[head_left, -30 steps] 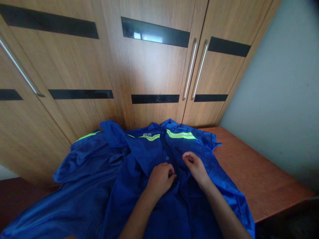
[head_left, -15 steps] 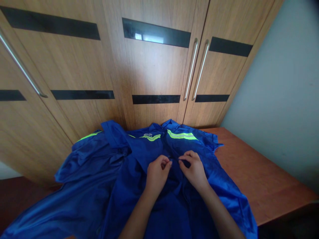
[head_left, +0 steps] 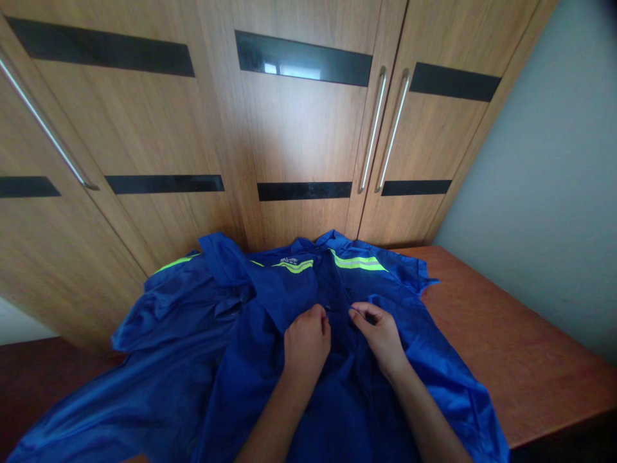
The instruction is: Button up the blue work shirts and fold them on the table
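Head view: blue work jacket [head_left: 341, 392] spread across lower centre of frame, on table [head_left: 486, 341]; wooden wardrobe [head_left: 303, 132] behind. Right hand [head_left: 380, 331]: thumb and forefinger pinching jacket's front edge. Left hand [head_left: 306, 337]: curled at jacket front, fingertips hidden; hold cannot be told.

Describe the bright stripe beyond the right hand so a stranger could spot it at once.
Start at the wooden cupboard and drop to the blue clothing below. Just beyond the right hand runs a yellow-green and grey stripe. It lies farthest right of all such stripes; white lettering sits by its left neighbour.
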`<state>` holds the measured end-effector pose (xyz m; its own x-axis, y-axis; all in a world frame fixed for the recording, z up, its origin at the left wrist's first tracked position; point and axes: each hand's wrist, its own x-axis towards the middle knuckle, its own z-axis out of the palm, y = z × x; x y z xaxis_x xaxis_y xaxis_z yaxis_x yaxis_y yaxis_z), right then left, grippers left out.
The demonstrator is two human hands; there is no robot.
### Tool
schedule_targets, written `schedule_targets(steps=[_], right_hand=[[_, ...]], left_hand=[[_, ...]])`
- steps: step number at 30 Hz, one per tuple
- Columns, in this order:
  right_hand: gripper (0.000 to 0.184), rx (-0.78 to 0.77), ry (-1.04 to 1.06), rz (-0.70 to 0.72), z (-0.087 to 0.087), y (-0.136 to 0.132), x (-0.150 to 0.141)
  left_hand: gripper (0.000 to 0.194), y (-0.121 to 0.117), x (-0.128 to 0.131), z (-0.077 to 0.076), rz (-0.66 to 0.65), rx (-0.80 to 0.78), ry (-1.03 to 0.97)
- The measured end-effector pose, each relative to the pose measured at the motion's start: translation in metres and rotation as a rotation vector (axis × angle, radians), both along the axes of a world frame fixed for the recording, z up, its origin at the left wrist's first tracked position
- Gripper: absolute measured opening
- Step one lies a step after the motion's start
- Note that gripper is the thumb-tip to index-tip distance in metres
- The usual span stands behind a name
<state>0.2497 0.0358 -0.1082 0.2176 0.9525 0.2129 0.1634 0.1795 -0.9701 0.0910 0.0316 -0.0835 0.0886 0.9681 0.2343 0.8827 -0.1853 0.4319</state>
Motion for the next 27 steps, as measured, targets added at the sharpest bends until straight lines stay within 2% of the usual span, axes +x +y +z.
schedule_targets(steps=[2, 4, 11, 14, 22, 27], right_hand=[[0.021, 0.015, -0.043, 0.026, -0.001, -0.001, -0.001], [0.018, 0.032, -0.103, 0.065, -0.002, -0.001, -0.002], [0.02, 0.001, -0.163, 0.071, -0.006, -0.002, -0.004], [0.022, -0.016, -0.177, 0.108, -0.009, -0.001, -0.003], [0.026, -0.049, -0.064, 0.125, -0.008, 0.0, -0.002], [0.027, -0.104, 0.066, 0.134, -0.003, -0.003, 0.0]], left_hand=[[0.009, 0.0, 0.003, -0.002, -0.024, 0.007, 0.02], [0.009, 0.002, 0.006, -0.003, -0.067, 0.021, -0.044], [0.009, 0.007, 0.003, -0.009, -0.154, -0.08, -0.467], [0.01, 0.008, 0.001, -0.01, -0.183, -0.097, -0.57], [0.01, 0.007, 0.001, -0.012, -0.196, -0.091, -0.543], [0.015, 0.005, 0.002, -0.01, -0.208, -0.004, -0.38]])
